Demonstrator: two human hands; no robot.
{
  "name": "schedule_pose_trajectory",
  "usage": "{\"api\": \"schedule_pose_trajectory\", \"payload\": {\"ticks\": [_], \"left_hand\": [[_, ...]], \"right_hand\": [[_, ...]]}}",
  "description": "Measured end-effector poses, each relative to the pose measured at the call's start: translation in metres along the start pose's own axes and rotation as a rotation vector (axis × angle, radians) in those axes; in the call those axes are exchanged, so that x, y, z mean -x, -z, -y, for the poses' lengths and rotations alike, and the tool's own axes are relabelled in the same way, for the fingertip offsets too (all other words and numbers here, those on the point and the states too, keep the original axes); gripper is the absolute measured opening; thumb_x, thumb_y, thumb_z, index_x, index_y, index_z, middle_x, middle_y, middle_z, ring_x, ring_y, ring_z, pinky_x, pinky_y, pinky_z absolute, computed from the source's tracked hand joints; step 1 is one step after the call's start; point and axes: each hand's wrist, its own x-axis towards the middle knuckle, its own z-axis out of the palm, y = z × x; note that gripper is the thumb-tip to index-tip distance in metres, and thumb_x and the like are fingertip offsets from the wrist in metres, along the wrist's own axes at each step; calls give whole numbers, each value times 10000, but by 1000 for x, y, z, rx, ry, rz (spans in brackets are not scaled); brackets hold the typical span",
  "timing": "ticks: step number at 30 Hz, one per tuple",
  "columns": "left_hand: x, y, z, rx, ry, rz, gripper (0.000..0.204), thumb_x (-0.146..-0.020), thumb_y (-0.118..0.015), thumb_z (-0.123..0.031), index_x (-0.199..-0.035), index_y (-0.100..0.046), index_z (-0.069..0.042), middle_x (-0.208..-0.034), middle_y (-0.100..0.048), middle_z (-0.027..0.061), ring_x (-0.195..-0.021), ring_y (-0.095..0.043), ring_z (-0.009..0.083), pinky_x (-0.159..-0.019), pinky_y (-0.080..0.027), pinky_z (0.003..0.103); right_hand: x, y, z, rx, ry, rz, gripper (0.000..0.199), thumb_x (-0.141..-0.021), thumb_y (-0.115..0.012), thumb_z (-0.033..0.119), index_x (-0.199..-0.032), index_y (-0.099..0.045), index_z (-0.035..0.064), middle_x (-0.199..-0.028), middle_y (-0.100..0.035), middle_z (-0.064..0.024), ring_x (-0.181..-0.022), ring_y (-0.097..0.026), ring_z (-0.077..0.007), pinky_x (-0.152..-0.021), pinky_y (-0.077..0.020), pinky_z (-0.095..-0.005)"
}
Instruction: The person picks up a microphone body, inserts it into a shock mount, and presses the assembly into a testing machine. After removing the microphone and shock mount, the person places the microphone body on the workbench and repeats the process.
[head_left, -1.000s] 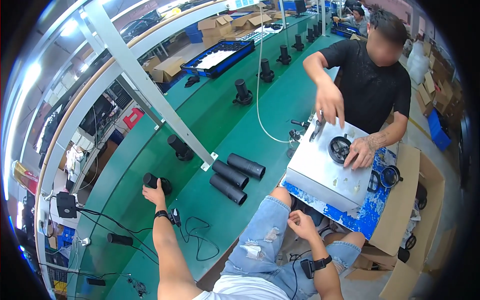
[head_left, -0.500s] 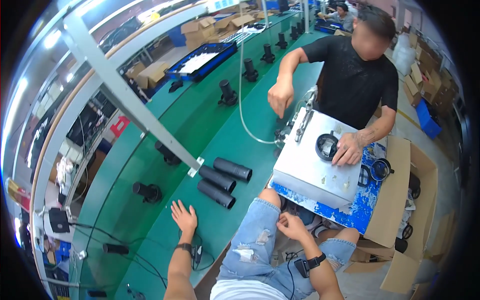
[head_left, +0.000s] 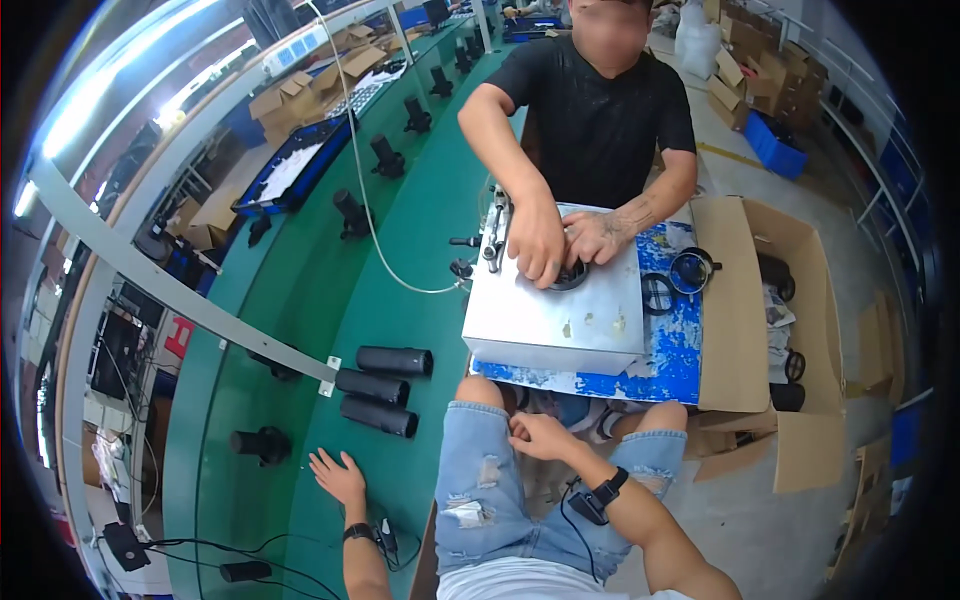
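3 black tubes (head_left: 372, 386) near left hand (head_left: 342, 480): axes sideways, mouths right.

**Reach check: bench open beyond the tubes, post on the left**

Your left hand (head_left: 340, 478) lies flat on the bench (head_left: 395, 318); straight ahead, three tubes (head_left: 378, 417) block the way. Past them, bare bench runs up to the hose (head_left: 367, 210), which arcs across to the metal box (head_left: 555, 352). The slanted post (head_left: 200, 295) bars the tubes' left side, its foot beside them. Farther left: a black part (head_left: 262, 445) standing upright. Your right hand (head_left: 545, 437) faces the blue tabletop's edge (head_left: 545, 381). Box top: front bare, middle occupied by the co-worker's hands (head_left: 538, 245).
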Motion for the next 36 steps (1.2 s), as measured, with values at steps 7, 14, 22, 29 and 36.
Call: {"api": "schedule_pose_trajectory", "payload": {"ticks": [7,14,22,29,36], "left_hand": [[3,1,0,35,-6,-7,599,-938,-455,-392,-1418,-355,-47,-1498,-280,190,-1375,-262,379,-1097,-242,513],[-2,1,2,9,-9,-13,596,-949,-439,-405,-1425,-346,-60,-1498,-280,188,-1372,-265,379,-1098,-243,512],[-14,2,-8,65,67,82,597,-897,-536,-315,-1382,-373,-9,-1458,-313,234,-1354,-284,388,-1091,-257,508],[-45,29,-95,712,-181,-57,539,-900,-559,-223,-1324,-382,59,-1359,-382,268,-1278,-357,406,-1085,-276,446],[-54,38,-55,571,-386,-114,436,-882,-570,-185,-1238,-459,41,-1269,-456,247,-1216,-414,399,-1041,-317,457]], "right_hand": [[-3,2,7,54,8,19,287,-792,-647,226,-936,-564,-8,-843,-683,-156,-795,-662,-314,-702,-519,-403],[-3,6,12,15,18,5,315,-799,-651,229,-997,-575,-3,-858,-685,-147,-788,-664,-308,-703,-521,-389],[-4,-3,-1,32,8,18,284,-796,-658,240,-943,-574,12,-838,-690,-137,-775,-673,-291,-682,-524,-379],[-7,-7,-6,12,-19,44,306,-812,-658,232,-981,-583,-11,-842,-689,-152,-765,-683,-247,-694,-537,-337],[10,-1,-11,12,-57,-10,276,-798,-659,232,-943,-589,8,-825,-693,-136,-768,-677,-272,-675,-523,-359]]}}
